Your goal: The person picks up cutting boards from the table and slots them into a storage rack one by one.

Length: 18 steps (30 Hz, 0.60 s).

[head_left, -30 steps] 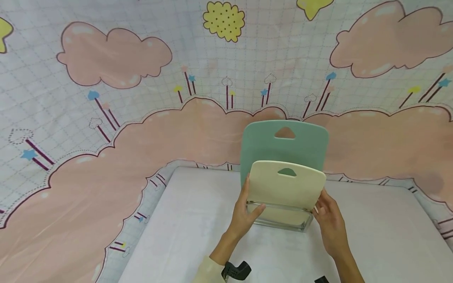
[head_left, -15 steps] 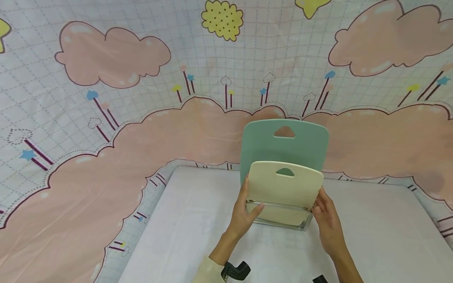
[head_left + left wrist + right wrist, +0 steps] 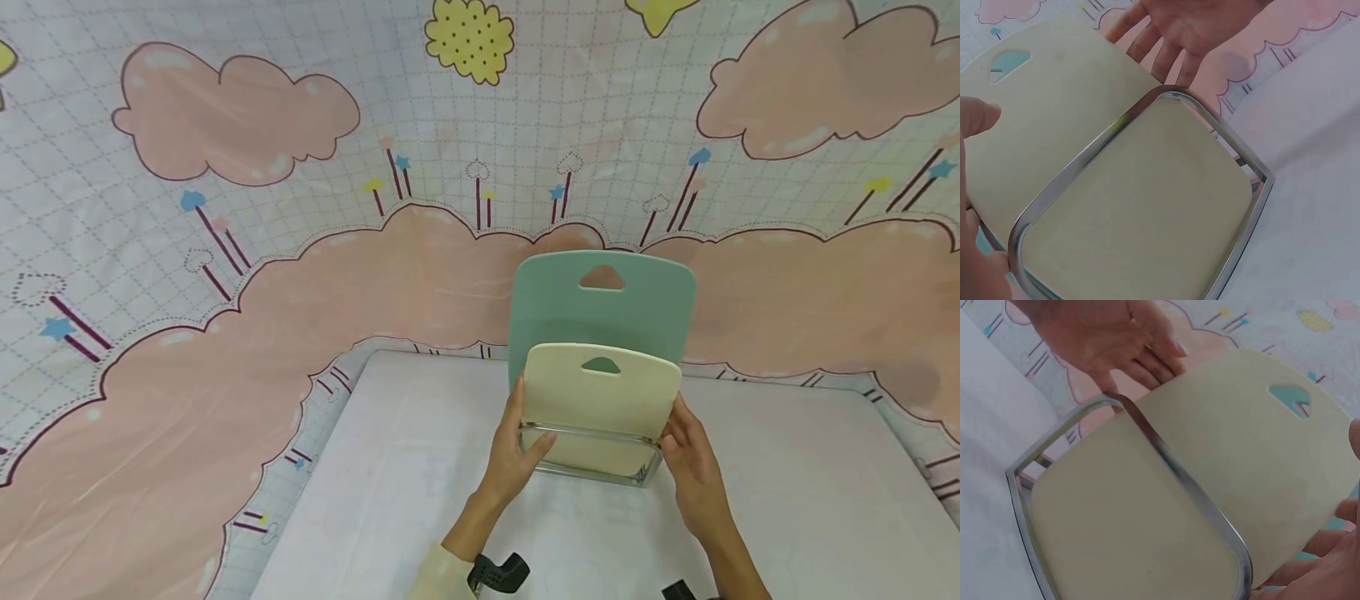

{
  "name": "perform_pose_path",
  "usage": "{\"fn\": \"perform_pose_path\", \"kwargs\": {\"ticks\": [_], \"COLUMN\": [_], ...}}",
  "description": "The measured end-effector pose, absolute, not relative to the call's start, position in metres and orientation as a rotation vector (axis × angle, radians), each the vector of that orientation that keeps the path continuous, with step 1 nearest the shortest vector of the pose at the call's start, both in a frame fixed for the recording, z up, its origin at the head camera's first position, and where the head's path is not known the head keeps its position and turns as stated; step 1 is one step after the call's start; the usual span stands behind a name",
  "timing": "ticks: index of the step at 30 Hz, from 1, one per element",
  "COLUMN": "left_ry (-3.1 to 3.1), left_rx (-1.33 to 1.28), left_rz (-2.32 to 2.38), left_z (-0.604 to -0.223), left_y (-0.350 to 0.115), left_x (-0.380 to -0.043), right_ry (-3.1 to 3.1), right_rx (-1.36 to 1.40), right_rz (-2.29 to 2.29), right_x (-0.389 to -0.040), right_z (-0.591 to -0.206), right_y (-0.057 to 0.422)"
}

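Note:
A cream cutting board [image 3: 600, 392] stands on edge in a metal rack [image 3: 1079, 172], leaning back, with a cut-out handle at its top. Behind it rises a larger green cutting board [image 3: 645, 312], its lower part hidden. My left hand [image 3: 510, 458] is at the left side, thumb in front near the rack's bar and fingers along the edge. At the opposite side, my right hand [image 3: 693, 479] touches the cream board's edge with its fingertips. Both hands' fingers look mostly straight in the wrist views, resting on the board's and rack's edges.
A white tabletop [image 3: 405, 467] spreads beneath the rack. Patterned cloth [image 3: 442, 292] with clouds and stars covers the wall behind and hangs around the table edge. A black wrist strap device [image 3: 500, 573] sits on the left wrist.
The cream board has shifted slightly left and settled a little lower. My right hand has moved a little to the left along with it; the left hand stays nearly in place.

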<state>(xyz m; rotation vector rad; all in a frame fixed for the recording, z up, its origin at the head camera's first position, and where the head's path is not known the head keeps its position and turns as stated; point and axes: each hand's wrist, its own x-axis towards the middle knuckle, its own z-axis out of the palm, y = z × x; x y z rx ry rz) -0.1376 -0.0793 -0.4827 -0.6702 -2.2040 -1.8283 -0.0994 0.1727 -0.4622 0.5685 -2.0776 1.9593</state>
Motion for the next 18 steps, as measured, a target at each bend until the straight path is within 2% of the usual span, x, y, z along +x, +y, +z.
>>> {"fn": "perform_pose_path", "kwargs": {"ticks": [18], "left_ry": [-2.299], "left_rx": [-0.583], "left_rz": [-1.774], "left_z": [-0.4824], "left_y": [-0.0771], "left_x": [-0.1398], "right_ry": [-2.150], "right_rx": [0.499], "right_rz": [1.950], "right_x": [-0.1034], "right_z": [-0.4569], "right_y": [0.1696]}}
